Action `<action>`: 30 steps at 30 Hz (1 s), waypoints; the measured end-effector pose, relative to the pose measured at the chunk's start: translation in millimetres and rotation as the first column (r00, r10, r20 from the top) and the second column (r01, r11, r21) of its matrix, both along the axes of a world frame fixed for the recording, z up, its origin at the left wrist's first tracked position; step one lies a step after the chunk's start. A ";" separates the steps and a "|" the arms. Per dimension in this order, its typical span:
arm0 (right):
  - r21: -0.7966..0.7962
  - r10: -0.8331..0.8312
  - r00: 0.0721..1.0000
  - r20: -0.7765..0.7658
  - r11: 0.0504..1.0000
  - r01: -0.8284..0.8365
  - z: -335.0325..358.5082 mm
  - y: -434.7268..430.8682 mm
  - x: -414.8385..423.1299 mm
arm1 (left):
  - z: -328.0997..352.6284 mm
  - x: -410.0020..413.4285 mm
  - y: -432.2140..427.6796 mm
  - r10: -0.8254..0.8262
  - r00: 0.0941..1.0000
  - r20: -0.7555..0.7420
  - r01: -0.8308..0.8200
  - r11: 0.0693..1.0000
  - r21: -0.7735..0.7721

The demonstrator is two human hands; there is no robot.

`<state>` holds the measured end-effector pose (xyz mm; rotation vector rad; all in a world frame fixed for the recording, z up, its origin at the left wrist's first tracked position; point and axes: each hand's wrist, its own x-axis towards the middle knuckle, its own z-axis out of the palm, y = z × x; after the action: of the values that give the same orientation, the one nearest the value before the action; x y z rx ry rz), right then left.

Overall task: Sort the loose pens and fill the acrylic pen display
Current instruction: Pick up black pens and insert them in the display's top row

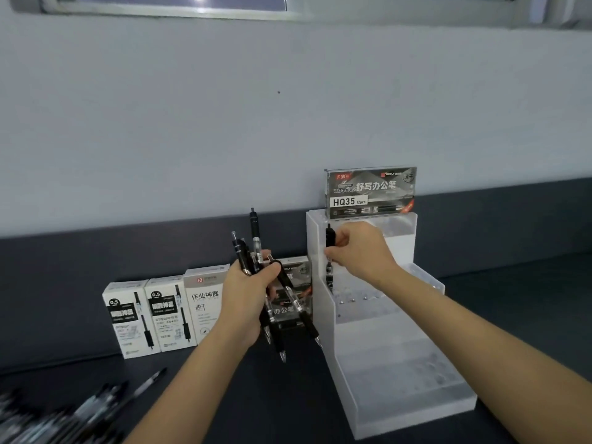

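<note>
Presently a single black retractable pen [329,240] is pinched near its top by the curled fingers [342,241] of the right hand [362,254], its long axis held nearly upright, tip down, at the rear left tier of the frosted stepped acrylic pen display [400,363] towards the right of the dark surface [288,398]. A fanned bundle of black pens [278,309] is gripped by the left hand [246,293] just left of the display, so a straight lowering along the pen's axis by the right hand, the nearer one, is judged to be called for. Loose black pens [64,415] are heaped at the front left corner.
</note>
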<state>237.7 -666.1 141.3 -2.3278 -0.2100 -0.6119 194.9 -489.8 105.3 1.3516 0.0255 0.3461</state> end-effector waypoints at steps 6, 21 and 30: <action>0.031 0.016 0.999 -0.030 0.999 -0.015 -3.4 0.4 -1.1 | -1.3 -1.5 2.6 0.000 1.000 -0.011 -0.001 0.999 -0.042; 0.183 0.259 0.962 -0.090 0.953 -0.240 -13.9 2.4 -67.1 | 23.0 -20.5 -12.4 -0.161 0.987 0.029 0.163 0.953 -0.256; 0.194 0.105 0.994 -0.018 0.976 -0.100 4.8 -10.4 -65.3 | 19.9 -14.1 -19.1 -0.207 0.978 -0.014 0.202 0.965 -0.166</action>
<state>172.4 -676.4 146.1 -2.1228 -0.2448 -0.5243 180.8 -508.9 125.2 1.1847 -0.0580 0.1448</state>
